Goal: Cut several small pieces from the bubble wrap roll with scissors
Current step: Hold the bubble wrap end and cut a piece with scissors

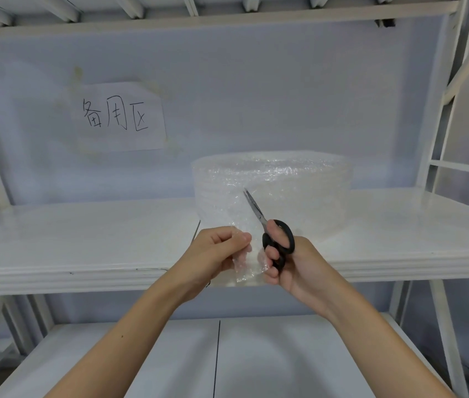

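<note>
Pinching the loose flap of bubble wrap [244,254] in my left hand [221,248], I grip the scissors [270,234] with my right hand [287,265], blades nearly together against the film. The bubble wrap roll [273,191] sits on the shelf [84,242] just behind. Slack film could fold between the blades and tear raggedly.
</note>
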Available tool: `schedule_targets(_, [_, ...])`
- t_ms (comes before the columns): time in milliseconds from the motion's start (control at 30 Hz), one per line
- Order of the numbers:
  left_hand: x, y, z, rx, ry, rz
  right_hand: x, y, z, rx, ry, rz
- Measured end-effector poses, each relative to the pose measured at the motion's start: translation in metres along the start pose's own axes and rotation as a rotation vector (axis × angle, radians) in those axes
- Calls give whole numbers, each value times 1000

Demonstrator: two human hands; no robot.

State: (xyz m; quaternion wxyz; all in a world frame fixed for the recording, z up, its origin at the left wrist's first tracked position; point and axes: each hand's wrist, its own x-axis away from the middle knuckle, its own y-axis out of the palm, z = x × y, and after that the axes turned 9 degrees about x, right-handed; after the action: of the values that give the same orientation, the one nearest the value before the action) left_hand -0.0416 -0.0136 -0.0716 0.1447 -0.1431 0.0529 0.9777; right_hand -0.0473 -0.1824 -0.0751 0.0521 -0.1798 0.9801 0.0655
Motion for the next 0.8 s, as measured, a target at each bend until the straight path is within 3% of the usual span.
schedule_targets(433, [0, 4, 3, 5, 12, 40, 4, -1, 4, 31, -12, 29])
schedule_targets(800, [-15, 0, 2, 106, 48, 240, 4, 3, 6, 3, -11, 38])
